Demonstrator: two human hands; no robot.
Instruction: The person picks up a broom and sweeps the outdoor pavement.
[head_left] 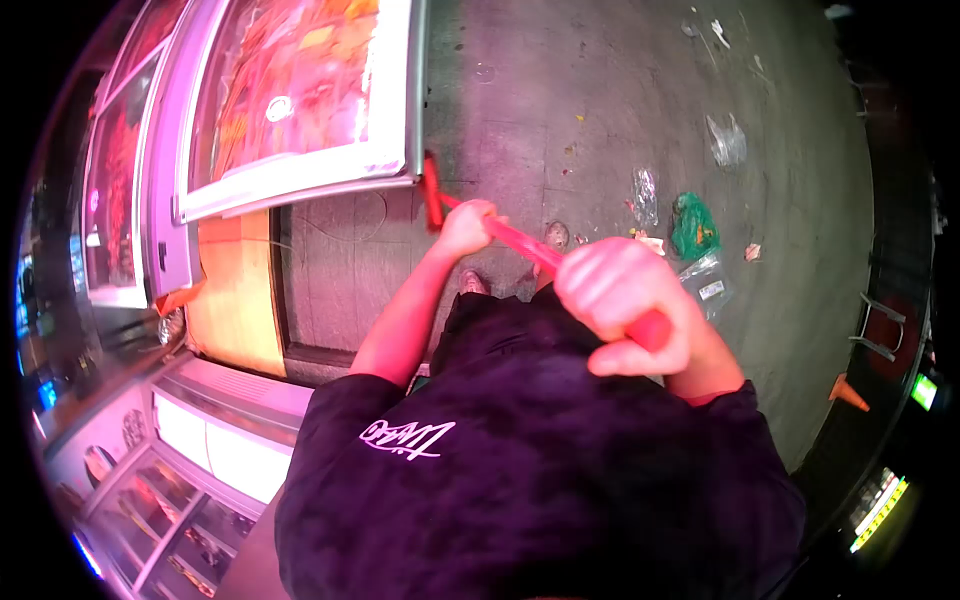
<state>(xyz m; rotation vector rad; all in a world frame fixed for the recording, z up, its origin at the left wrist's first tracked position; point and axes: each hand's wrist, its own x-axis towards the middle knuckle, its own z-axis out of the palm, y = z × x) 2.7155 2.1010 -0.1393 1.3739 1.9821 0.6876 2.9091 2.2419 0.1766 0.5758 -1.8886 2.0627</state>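
Observation:
A red long-handled broom (pixel 525 243) slants across in front of my body, its narrow red head (pixel 432 193) at the far left end. The bristles cannot be made out. My left hand (pixel 467 228) is wrapped round the lower handle, close to the head. Higher up, near my chest, my right hand (pixel 625 300) is closed round the upper handle, whose end sticks out beside the thumb. The broom head is by the corner of a glass-fronted display case (pixel 300 190); whether it touches the case or the floor I cannot tell.
On the grey floor (pixel 560 100) to my right lie a green plastic bag (pixel 693 225), a clear plastic bag (pixel 727 140), a clear wrapper (pixel 645 195) and a labelled clear packet (pixel 708 280). An orange cone (pixel 847 392) stands far right. A lit cabinet (pixel 220 440) is at lower left.

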